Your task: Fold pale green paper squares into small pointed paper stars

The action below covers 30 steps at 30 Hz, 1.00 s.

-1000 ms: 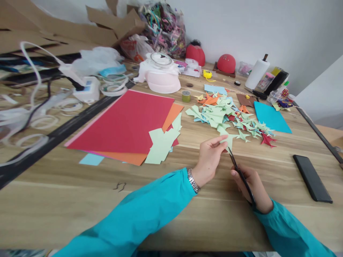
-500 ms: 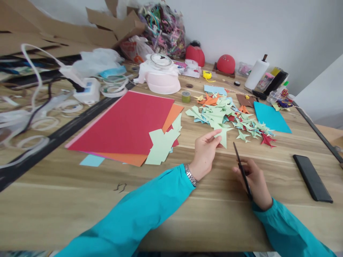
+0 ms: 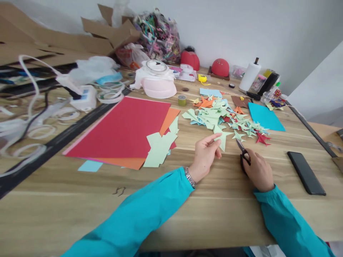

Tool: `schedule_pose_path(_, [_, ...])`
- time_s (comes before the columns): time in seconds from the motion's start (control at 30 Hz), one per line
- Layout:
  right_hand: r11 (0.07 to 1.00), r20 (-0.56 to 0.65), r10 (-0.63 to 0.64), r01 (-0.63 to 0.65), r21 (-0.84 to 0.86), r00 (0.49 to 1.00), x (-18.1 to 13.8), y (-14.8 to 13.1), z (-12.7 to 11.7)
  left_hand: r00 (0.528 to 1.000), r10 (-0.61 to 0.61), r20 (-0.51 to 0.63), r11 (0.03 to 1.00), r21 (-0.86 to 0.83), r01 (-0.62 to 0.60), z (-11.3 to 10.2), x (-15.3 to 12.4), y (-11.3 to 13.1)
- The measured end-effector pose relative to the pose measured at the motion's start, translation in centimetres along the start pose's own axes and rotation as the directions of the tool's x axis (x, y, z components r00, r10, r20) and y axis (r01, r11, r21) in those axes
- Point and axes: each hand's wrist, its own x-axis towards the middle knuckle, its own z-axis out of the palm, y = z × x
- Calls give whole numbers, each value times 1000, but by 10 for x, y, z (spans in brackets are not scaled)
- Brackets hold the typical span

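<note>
Nearest you, your teal sleeves (image 3: pixel 134 210) reach in over the wood-grain tabletop (image 3: pixel 209 214), a metal wristband (image 3: pixel 189 177) at the left cuff. Your right hand (image 3: pixel 259 172) grips black-handled scissors (image 3: pixel 241 146); its fingers curl round the handles, though you cannot tell which of them pass through the loops. The blades point away, toward the paper pile. Your left hand (image 3: pixel 204 157) pinches a pale green cutout (image 3: pixel 223 139) between thumb and forefinger, the other fingers bent beneath. The cutout is at the near edge of the pile, left of the scissor tips and apart from them; whether it touches the pile is unclear. To your right lies a dark phone (image 3: pixel 306 174), flat. To your left, a large red sheet (image 3: pixel 123 128) overlaps an orange sheet (image 3: pixel 125 163), with pale green offcuts (image 3: pixel 158 150) at its right corner and a light blue piece (image 3: pixel 90 166) by its near edge. Beyond your hands spreads the pile of cut shapes (image 3: pixel 214 114), mostly pale green, with a turquoise sheet (image 3: pixel 266 116) to its right and a spool (image 3: pixel 182 100) to its left. Farther back: a yellow tape measure (image 3: pixel 202 78), a red dome (image 3: pixel 220 67) and a white roll (image 3: pixel 249 76); cardboard (image 3: pixel 107 35) stands at far left.
</note>
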Motion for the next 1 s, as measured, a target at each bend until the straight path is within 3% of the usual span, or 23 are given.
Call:
schedule_pose_path(0.17, [987,-61,43,-52,-155,997,0,4,4,999,-28,36,1000,14,28,0,-4,-1])
schedule_pose_path(0.23, [997,-153,36,-47,-67,987,2,3,4,997,-59,51,998,3,59,-1,-7,0])
schedule_pose_path(0.3, [983,-231,-35,76,169,972,3,0,3,989,-122,80,991,-42,125,-4,-10,0])
schedule_pose_path(0.33, [930,-249,-84,165,327,965,4,-2,3,979,-173,111,980,-84,183,-5,-12,0])
schedule_pose_path(0.4, [721,-235,-154,272,638,960,3,-7,3,928,-304,213,920,-187,344,-8,-14,1])
schedule_pose_path(0.47, [486,-177,-191,249,837,966,3,-13,3,839,-427,337,812,-266,520,-10,-16,0])
schedule_pose_path(0.53, [323,-125,-217,192,927,968,2,-20,2,751,-506,425,702,-303,644,-12,-18,-1])
schedule_pose_path(0.6, [225,-94,-222,145,963,970,2,-27,0,687,-537,490,623,-318,715,-13,-19,-3])
schedule_pose_path(0.67, [158,-60,-182,89,983,982,4,-35,-2,647,-554,523,596,-293,747,-15,-19,-4])
schedule_pose_path(0.73, [100,-32,-92,41,994,995,8,-43,-1,636,-580,509,634,-207,745,-18,-17,-5])
schedule_pose_path(0.83, [49,4,23,-5,999,1000,18,-50,4,704,-563,434,774,-23,633,-27,-10,-7])
schedule_pose_path(0.93, [36,76,28,-77,996,997,27,-53,8,899,-331,286,942,47,332,-36,1,-7])
schedule_pose_path(1.0, [87,111,-7,-110,990,994,30,-53,10,960,-195,203,981,38,191,-39,6,-8])
